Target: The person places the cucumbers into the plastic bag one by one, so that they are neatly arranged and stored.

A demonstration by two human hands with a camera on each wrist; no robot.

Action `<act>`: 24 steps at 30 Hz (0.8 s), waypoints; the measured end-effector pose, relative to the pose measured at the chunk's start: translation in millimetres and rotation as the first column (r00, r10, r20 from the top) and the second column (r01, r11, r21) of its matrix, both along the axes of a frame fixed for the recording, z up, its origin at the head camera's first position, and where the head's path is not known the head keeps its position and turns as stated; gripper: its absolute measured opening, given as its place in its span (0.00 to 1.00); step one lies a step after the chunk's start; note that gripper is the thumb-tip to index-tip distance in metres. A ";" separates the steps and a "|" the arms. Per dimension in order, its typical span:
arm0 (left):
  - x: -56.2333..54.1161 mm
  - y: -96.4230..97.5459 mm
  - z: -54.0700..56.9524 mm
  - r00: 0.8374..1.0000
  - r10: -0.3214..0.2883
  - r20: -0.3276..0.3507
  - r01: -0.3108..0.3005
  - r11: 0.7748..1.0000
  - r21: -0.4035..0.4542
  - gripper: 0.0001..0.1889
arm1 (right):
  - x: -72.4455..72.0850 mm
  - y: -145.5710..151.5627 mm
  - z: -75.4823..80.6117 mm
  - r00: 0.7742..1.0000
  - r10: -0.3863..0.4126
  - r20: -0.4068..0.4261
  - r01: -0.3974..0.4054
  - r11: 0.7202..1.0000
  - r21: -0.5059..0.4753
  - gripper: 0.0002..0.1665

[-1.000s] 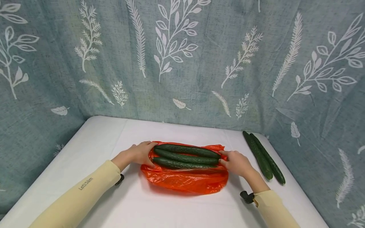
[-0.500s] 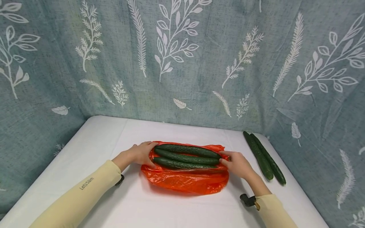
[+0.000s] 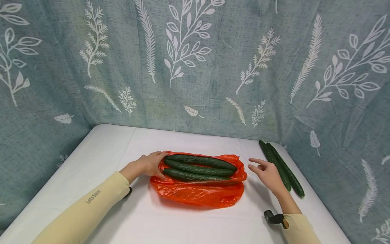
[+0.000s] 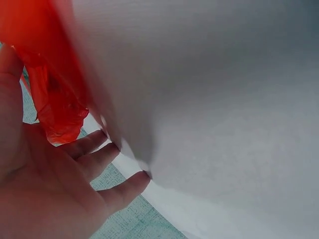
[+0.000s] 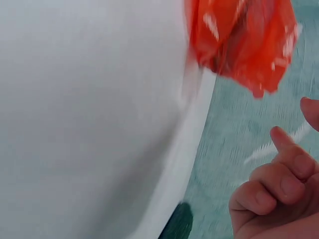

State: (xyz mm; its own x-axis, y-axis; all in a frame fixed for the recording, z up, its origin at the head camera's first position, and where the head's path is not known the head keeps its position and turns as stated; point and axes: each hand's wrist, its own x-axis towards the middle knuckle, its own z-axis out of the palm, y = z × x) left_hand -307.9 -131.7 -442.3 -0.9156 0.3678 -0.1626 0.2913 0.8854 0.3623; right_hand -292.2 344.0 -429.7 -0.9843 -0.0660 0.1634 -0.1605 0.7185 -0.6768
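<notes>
A red plastic bag [image 3: 198, 196] lies in the middle of the white table with its mouth spread. Three long dark green cucumbers [image 3: 199, 168] lie side by side in it. My left hand [image 3: 150, 165] grips the bag's left end, thumb at the near corner and forefinger at the far one. In the left wrist view, red plastic [image 4: 57, 94] hangs between thumb and fingers, the other fingers spread low by the table. My right hand [image 3: 268, 174] holds nothing and is apart from the bag's right end, thumb and forefinger extended, the others bent, as the right wrist view shows.
Two more cucumbers [image 3: 287, 174] lie side by side near the right edge of the white table [image 3: 122, 217], close behind my right hand. A blue-green curtain [image 3: 210, 115] with white leaf prints stands around the back and sides.
My right hand has let go of the bag's right end and moved away to the right. The right rim of the bag now sticks out loose. My left hand has stayed in place.
</notes>
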 end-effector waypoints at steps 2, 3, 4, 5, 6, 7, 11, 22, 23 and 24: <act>-0.4 -0.7 -1.0 1.000 -0.002 -0.004 0.002 1.000 0.002 0.58 | 1.0 9.8 0.5 1.000 -0.028 -0.001 0.028 0.999 -0.026 0.29; -0.8 -1.0 -1.4 1.000 -0.002 -0.007 0.002 1.000 0.003 0.58 | 1.8 14.3 1.2 0.999 -0.042 -0.002 0.042 0.998 -0.039 0.30; -1.2 -1.2 -1.6 1.000 -0.003 -0.010 0.003 1.000 0.004 0.58 | 2.4 18.9 1.6 0.998 -0.057 -0.002 0.057 0.997 -0.049 0.30; -1.5 -1.4 -1.7 1.000 -0.003 -0.012 0.003 1.000 0.004 0.58 | 3.0 23.4 2.0 0.997 -0.073 -0.003 0.073 0.996 -0.053 0.31; -1.8 -1.6 -1.8 1.000 -0.004 -0.016 0.004 1.000 0.003 0.58 | 3.5 27.5 2.4 0.996 -0.091 -0.003 0.090 0.994 -0.059 0.32; -2.1 -1.8 -1.6 1.000 -0.004 -0.019 0.005 1.000 0.003 0.58 | 4.3 31.3 2.8 0.994 -0.107 -0.003 0.107 0.993 -0.057 0.33; -2.8 -2.5 -1.6 1.000 -0.004 -0.026 0.004 1.000 0.002 0.58 | 6.3 43.4 3.4 0.984 -0.178 -0.006 0.177 0.983 -0.039 0.37; 0.1 -4.6 -2.1 0.999 -0.013 -0.035 0.014 1.000 0.012 0.57 | 5.5 75.3 -5.1 0.940 -0.335 0.062 0.340 0.934 -0.109 0.44; 0.3 -5.0 -2.3 0.999 -0.016 -0.037 0.016 1.000 0.011 0.57 | 5.9 77.4 -5.8 0.936 -0.345 0.074 0.351 0.929 -0.117 0.45; 0.6 -5.5 -2.7 0.999 -0.020 -0.040 0.021 1.000 0.010 0.57 | 6.4 79.2 -6.4 0.931 -0.356 0.082 0.364 0.924 -0.119 0.45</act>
State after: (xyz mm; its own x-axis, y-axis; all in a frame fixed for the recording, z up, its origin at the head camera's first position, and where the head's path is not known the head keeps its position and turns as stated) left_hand -307.3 -137.2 -444.9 -0.9134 0.3882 -0.1221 0.3238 0.8751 0.3597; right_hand -285.8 423.2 -436.1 -0.9458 0.3125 0.0886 0.1349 0.6259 -0.7682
